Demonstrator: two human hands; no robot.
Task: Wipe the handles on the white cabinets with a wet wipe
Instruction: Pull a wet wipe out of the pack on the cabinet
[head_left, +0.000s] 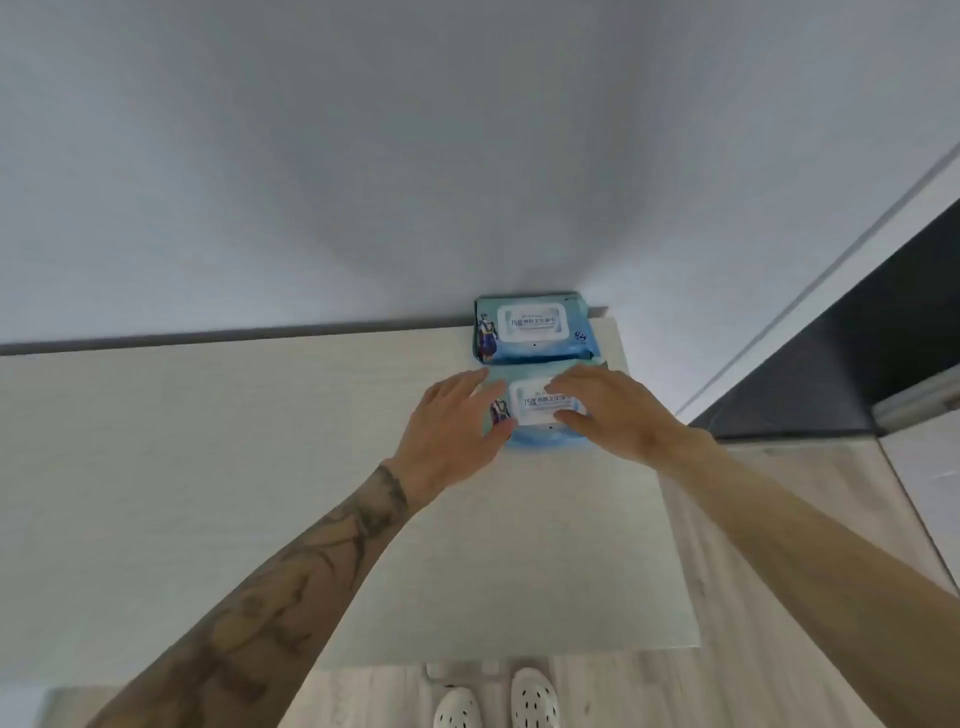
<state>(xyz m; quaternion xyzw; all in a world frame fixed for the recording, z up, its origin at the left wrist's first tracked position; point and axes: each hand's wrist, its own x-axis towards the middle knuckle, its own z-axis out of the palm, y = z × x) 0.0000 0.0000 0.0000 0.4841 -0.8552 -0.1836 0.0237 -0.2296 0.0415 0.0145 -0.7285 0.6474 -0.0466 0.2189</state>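
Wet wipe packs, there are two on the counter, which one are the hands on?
The nearer pack, not the far pack by the wall. The left hand and right hand rest on it.

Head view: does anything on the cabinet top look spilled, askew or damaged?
Nothing stands out. Two wet wipe packs sit near the wall: the far pack lies flat with its lid closed, and both hands, left hand and right hand, rest on the near pack.

Two wipe packs (535, 364) on countertop (260, 467), rear-right corner
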